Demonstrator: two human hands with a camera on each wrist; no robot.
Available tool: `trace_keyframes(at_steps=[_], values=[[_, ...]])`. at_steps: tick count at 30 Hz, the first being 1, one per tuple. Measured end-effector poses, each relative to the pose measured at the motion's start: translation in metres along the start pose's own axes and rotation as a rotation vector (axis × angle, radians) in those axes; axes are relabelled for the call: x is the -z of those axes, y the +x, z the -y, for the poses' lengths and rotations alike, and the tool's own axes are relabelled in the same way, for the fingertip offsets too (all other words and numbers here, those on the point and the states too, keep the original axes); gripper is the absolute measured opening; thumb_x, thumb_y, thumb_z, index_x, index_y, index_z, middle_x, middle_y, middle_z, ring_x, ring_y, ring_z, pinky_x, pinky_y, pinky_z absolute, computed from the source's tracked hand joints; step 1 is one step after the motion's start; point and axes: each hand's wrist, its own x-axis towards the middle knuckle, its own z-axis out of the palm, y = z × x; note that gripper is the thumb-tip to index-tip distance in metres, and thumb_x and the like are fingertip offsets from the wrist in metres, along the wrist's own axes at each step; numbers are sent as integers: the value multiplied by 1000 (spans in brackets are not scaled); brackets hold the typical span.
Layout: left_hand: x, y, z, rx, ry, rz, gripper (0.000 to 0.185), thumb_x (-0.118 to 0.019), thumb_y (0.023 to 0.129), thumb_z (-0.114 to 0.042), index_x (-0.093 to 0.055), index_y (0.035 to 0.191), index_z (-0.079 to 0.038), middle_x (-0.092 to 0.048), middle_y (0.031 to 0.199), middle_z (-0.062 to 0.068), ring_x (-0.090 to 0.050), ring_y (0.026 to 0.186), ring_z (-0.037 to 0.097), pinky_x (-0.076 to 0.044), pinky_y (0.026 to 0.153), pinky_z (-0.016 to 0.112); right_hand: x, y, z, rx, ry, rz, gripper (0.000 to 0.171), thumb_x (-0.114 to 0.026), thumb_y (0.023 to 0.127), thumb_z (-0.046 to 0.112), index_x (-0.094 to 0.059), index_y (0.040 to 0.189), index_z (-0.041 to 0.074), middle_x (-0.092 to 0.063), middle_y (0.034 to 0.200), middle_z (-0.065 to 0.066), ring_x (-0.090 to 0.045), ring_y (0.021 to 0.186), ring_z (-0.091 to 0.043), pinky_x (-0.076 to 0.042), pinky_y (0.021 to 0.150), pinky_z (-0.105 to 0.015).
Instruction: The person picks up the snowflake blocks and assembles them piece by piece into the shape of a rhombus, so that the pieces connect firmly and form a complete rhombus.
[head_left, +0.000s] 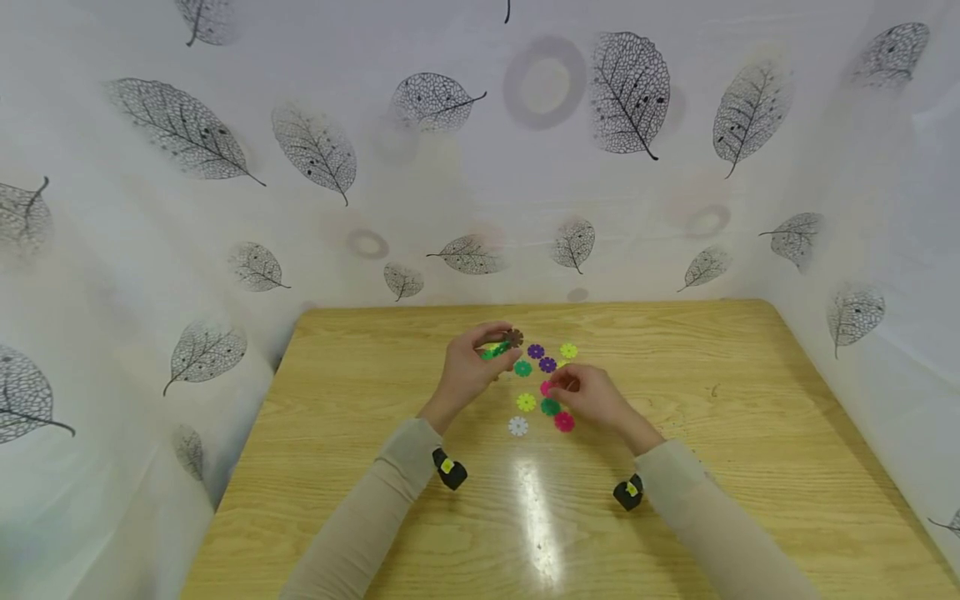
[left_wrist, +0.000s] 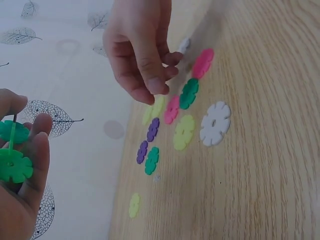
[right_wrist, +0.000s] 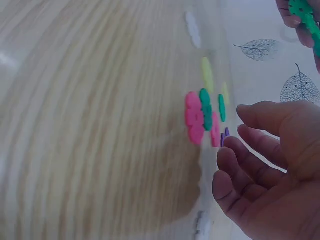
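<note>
My left hand [head_left: 501, 346] is raised above the wooden table [head_left: 750, 400] and pinches a small cluster of joined green flower discs [left_wrist: 13, 164] with a brown disc [head_left: 513, 337] at its end. My right hand [head_left: 561, 385] hovers low over the loose discs with its fingers loosely curled and holds nothing, as the right wrist view shows. Its fingertips [left_wrist: 156, 85] are just above a pink disc [left_wrist: 172, 110]. Around it lie two purple discs [head_left: 536, 351], a green disc [head_left: 551, 407], a yellow disc [head_left: 527, 402], a white disc [head_left: 518, 427] and another pink disc [head_left: 564, 422].
A white sheet printed with grey leaves [head_left: 315, 150] walls the table on the back and both sides. A lime disc [head_left: 568, 351] and a green disc [head_left: 522, 368] lie toward the far side. Black wrist cameras [head_left: 450, 471] sit on both sleeves.
</note>
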Motion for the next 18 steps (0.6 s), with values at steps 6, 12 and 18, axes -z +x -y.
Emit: trace_keyframes(at_steps=[6, 12, 18], values=[[-4, 7, 26, 32, -8, -11, 41, -79, 87, -19, -67, 124, -11, -71, 115, 13, -71, 85, 34, -59, 58, 52, -6, 1, -3, 19, -50, 28, 28, -74, 90, 19, -70, 113, 4, -66, 91, -2, -60, 81, -16, -55, 69, -29], [-3, 7, 30, 27, -44, 3, 38, -80, 86, -24, -68, 121, -18, -71, 113, 9, -71, 74, 39, -59, 59, 53, -10, 4, -3, 32, -141, 1, 29, -75, 89, 20, -71, 113, 3, -63, 89, -3, -56, 77, -15, -52, 67, -29], [-3, 5, 28, 16, -16, 12, 40, -78, 88, -23, -67, 125, -14, -72, 115, 9, -74, 79, 21, -61, 57, 42, -11, 5, -3, 48, -214, -14, 32, -73, 90, 18, -70, 117, 2, -61, 86, -4, -52, 75, -16, -48, 65, -29]])
